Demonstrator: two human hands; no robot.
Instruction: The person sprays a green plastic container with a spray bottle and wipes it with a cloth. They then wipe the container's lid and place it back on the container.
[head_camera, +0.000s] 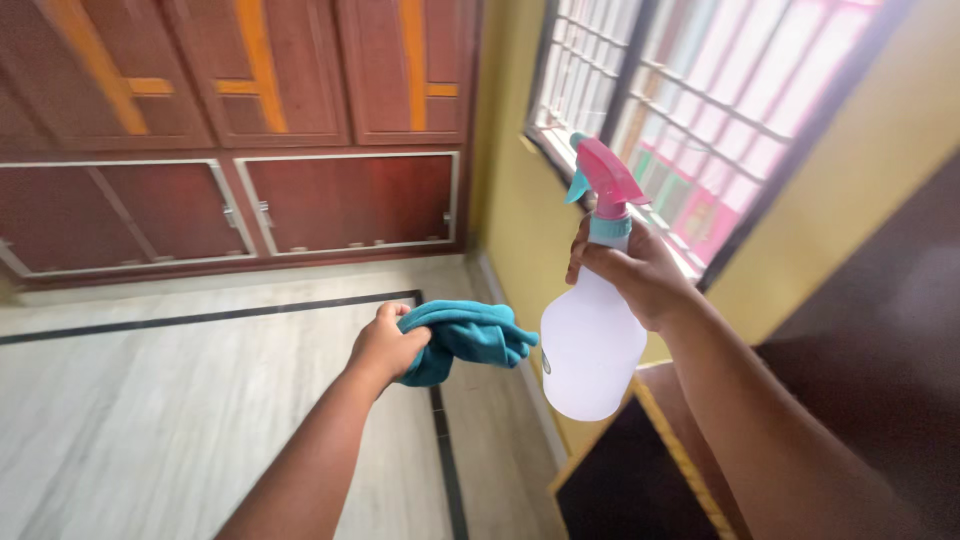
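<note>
My left hand (385, 345) is closed around a bunched teal cloth (470, 335), held out in front of me at mid-frame. My right hand (635, 272) grips the neck of a white translucent spray bottle (590, 350) with a pink and teal trigger head (605, 178). The bottle hangs upright, just right of the cloth and close to it. Its nozzle points left, level with the lower part of a barred window (700, 110).
A yellow wall (510, 180) runs under the window on the right. Dark wooden cupboards (350, 200) line the far wall. Pale marble floor (180, 400) with a black inlay strip spreads below. A dark wooden piece with a yellow edge (650, 450) stands at lower right.
</note>
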